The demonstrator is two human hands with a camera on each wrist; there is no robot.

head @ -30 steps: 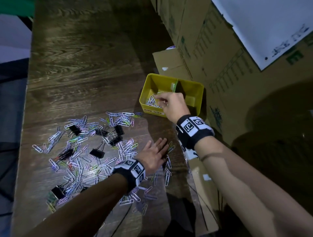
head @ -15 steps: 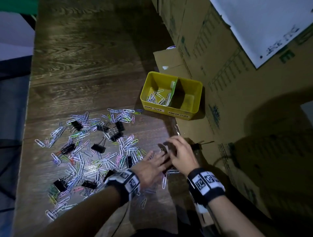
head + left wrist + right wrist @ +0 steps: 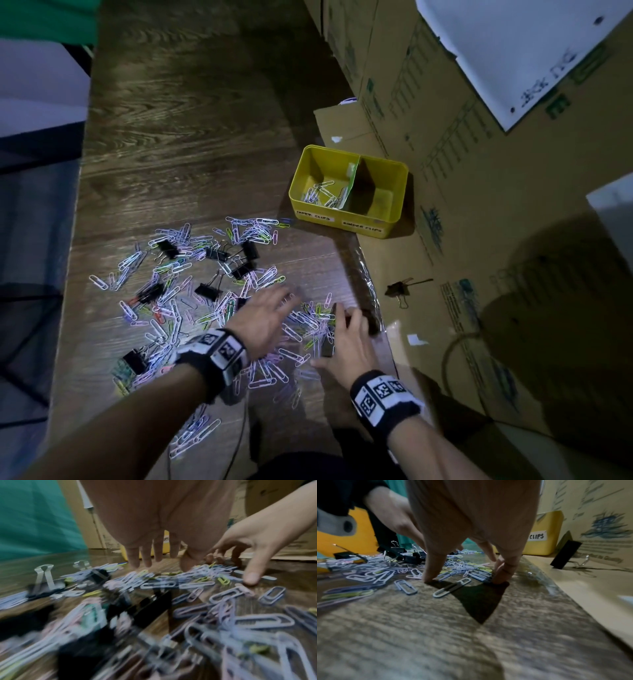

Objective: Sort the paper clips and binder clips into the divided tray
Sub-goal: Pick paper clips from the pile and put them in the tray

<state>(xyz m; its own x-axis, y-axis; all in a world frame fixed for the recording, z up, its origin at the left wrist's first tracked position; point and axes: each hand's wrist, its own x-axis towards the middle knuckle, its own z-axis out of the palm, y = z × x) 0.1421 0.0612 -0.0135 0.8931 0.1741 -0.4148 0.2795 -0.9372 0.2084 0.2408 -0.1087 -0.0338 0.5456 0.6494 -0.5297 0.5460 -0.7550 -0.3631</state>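
Paper clips (image 3: pixel 191 301) and binder clips (image 3: pixel 207 291) are seen strewn across the table (image 3: pixel 178 144) as a flat left hand (image 3: pixel 263 320) herds them toward the right hand (image 3: pixel 349 346), fingertips planted, apparently gripping nothing, with the tray (image 3: pixel 394 226) waiting beyond, its right half seemingly unfilled.

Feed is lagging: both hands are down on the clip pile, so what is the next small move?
Probably close the right hand on the paper clips at its fingertips: they already touch the table, and nothing is gripped yet.
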